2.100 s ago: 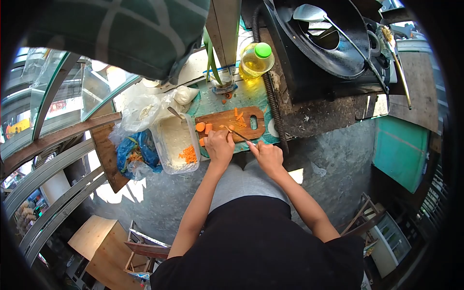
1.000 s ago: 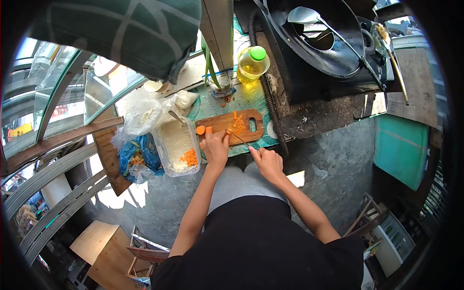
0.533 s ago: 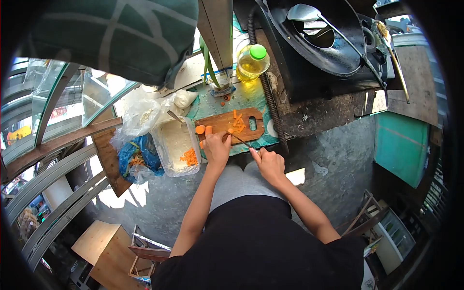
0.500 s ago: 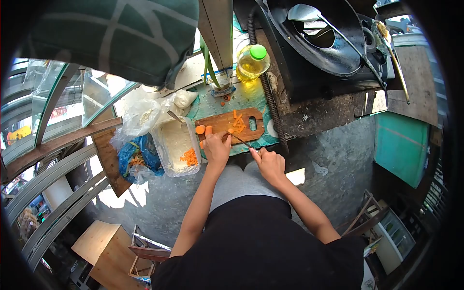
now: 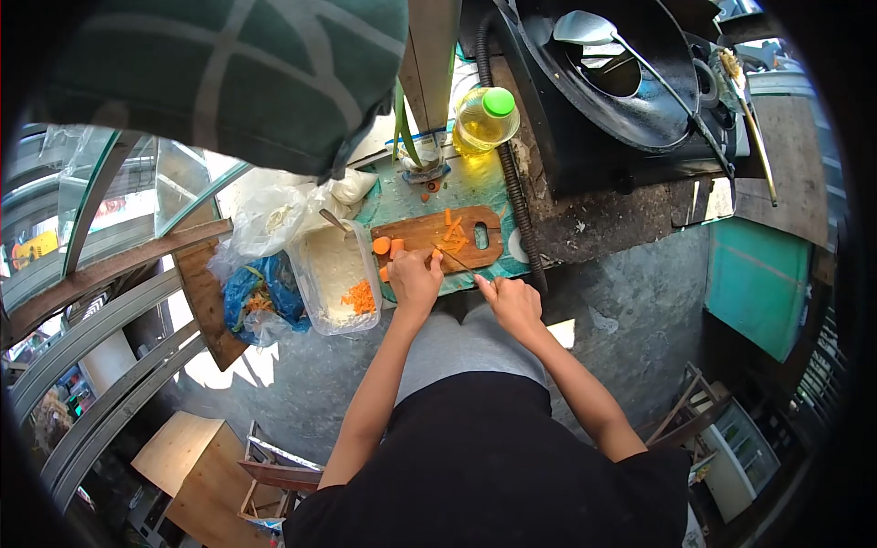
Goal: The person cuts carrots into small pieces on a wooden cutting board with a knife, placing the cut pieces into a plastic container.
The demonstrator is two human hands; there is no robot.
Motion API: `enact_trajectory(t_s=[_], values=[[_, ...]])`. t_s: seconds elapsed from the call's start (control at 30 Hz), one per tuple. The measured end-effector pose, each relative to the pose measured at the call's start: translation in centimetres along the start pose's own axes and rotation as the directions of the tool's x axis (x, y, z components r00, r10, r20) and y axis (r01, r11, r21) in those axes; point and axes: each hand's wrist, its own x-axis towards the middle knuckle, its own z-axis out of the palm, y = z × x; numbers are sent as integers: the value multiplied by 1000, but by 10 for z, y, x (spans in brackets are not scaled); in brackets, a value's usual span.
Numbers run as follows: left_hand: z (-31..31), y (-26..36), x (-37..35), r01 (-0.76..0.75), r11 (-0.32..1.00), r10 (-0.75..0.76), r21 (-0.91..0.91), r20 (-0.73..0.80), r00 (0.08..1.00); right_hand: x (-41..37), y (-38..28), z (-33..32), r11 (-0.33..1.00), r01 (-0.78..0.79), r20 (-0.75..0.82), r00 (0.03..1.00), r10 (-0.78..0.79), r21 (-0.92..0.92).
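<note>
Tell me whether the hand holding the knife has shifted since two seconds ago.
No, not noticeably. The right hand still sits off the cutting board's near right corner, knife angled onto the board.

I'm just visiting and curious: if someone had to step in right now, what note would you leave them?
Left hand: fingers curled on the cutting board, beside the blade tip.
Right hand: gripping the knife.
Done: diced carrot in the tub; strips on the board.
To do: two carrot chunks uncut, at the board's left end.
</note>
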Motion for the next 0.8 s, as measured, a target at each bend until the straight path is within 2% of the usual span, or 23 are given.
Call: enact_trajectory(t_s=[0.1, 0.17, 0.2, 0.27, 0.3, 0.33, 0.37, 0.4, 0.47, 0.5, 0.57, 0.7, 0.77, 0.8], values=[[3, 1, -1, -4, 1000, 4, 26, 5, 1000, -1, 12, 16, 1000, -7, -23, 1000, 7, -8], [3, -2, -1, -15, 1000, 15, 24, -1, 1000, 2, 17, 36, 986, -66, -50, 996, 75, 153], [3, -2, 1, -15, 1000, 15, 24, -10, 1000, 4, 21, 42, 987, -58, -54, 996, 67, 152], [2, -2, -1, -29, 999, 29, 34, -4, 1000, 3, 26, 44, 931, -182, 122, 981, 151, 316], [3, -4, -1, -32, 999, 32, 35, -8, 999, 5, 27, 41, 931, -178, 118, 982, 148, 317], [5, -7, -2, -77, 996, 77, 42, -15, 997, 6, 30, 37, 853, -349, 317, 920, 231, 388], [4, -8, -1, -124, 991, 125, 49, -21, 992, 6, 29, 30, 748, -516, 508, 815, 278, 418], [3, -9, -1, -129, 990, 131, 48, -24, 991, 6, 31, 27, 747, -514, 504, 818, 278, 422], [0, -8, -2, -152, 985, 153, 76, -12, 988, 2, 29, 18, 842, -366, 385, 899, 210, 396], [-1, -8, -2, -154, 985, 155, 75, -11, 988, -3, 25, 13, 842, -367, 384, 899, 211, 397], [-4, -7, -1, -82, 993, 81, 79, 17, 997, -12, 17, 3, 940, -207, 133, 975, 177, 272], [-3, -9, 1, -31, 996, 27, 80, 54, 998, -19, 23, 7, 945, -170, 108, 984, 144, 280], [-1, -10, 0, -44, 996, 43, 77, 8, 999, -18, 25, 8, 918, -274, 225, 951, 213, 287], [-1, -11, 1, -45, 996, 44, 76, 10, 999, -16, 26, 11, 917, -275, 225, 950, 215, 287]])
